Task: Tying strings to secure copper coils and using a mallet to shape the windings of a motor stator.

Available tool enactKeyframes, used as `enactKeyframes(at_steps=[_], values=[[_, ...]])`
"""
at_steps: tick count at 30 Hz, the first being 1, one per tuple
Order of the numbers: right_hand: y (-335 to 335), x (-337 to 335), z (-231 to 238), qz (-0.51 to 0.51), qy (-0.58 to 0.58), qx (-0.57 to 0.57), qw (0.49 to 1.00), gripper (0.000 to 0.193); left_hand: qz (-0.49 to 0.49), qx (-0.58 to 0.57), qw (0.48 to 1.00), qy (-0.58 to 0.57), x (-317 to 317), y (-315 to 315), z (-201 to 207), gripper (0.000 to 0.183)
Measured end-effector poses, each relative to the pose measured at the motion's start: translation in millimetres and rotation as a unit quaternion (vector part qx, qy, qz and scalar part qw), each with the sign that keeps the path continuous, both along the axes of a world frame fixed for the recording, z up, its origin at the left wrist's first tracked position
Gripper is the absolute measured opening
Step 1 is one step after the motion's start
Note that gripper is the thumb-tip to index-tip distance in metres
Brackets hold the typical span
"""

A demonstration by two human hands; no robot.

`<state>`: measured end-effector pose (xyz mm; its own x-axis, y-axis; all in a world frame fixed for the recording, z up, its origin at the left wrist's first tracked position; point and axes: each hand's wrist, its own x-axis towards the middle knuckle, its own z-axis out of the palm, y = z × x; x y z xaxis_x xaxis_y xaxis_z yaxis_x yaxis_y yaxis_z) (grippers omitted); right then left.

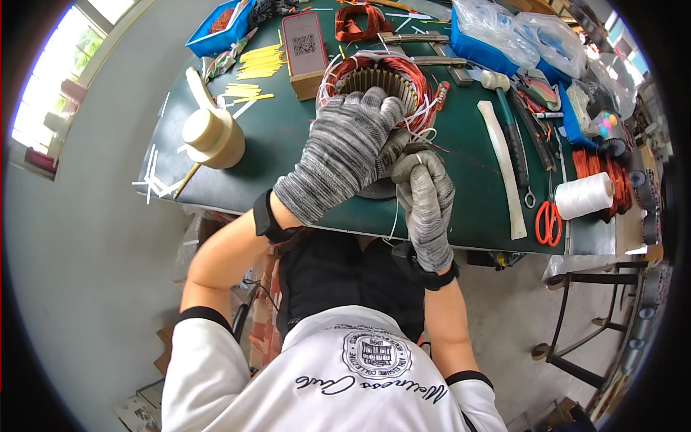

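A motor stator [430, 101] with red-brown copper windings and white lead sleeves stands at the near middle of the table, its slotted bore facing up. My left hand [353, 133], in a grey knitted glove, is curled over the stator's near rim, its fingers bent against the windings. Just right of it, my right hand [426, 187], gloved alike, has thumb and fingertips pinched together on a thin white cord. Loops of the cord [425, 135] lie by the windings above the right hand, and a strand hangs below. Both gloves hide the near side of the stator.
A white mallet [216, 137] and yellow strips [260, 62] lie left. A phone [304, 43] leans on a box behind. To the right are a wooden-looking pale stick [502, 169], a hammer [512, 122], red-handled scissors [548, 222], a white thread spool [584, 196] and blue bins [479, 47].
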<state>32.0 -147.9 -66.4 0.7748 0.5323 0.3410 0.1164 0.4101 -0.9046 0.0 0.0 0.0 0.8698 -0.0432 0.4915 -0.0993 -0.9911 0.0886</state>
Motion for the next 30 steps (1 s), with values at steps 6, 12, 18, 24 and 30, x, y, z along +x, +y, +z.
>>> enactKeyframes(at_steps=[6,12,18,24,30], values=[[-8,-7,55,0.035,0.082,0.049,0.995,0.022,0.014,-0.032,0.997,-0.065,4,-11,-10,0.041],[-3,-16,64,0.055,0.240,0.097,0.964,0.028,0.074,-0.021,0.993,-0.087,6,-15,-16,0.025],[10,8,-19,-0.060,-0.082,0.043,0.994,0.035,0.041,-0.018,0.997,-0.070,8,-9,-4,0.013],[13,4,-22,-0.006,-0.059,0.061,0.996,0.044,-0.137,-0.507,0.850,0.032,-25,45,18,0.029],[15,1,-24,-0.006,-0.068,0.050,0.996,0.038,-0.086,-0.240,0.964,-0.072,-50,75,26,0.026]])
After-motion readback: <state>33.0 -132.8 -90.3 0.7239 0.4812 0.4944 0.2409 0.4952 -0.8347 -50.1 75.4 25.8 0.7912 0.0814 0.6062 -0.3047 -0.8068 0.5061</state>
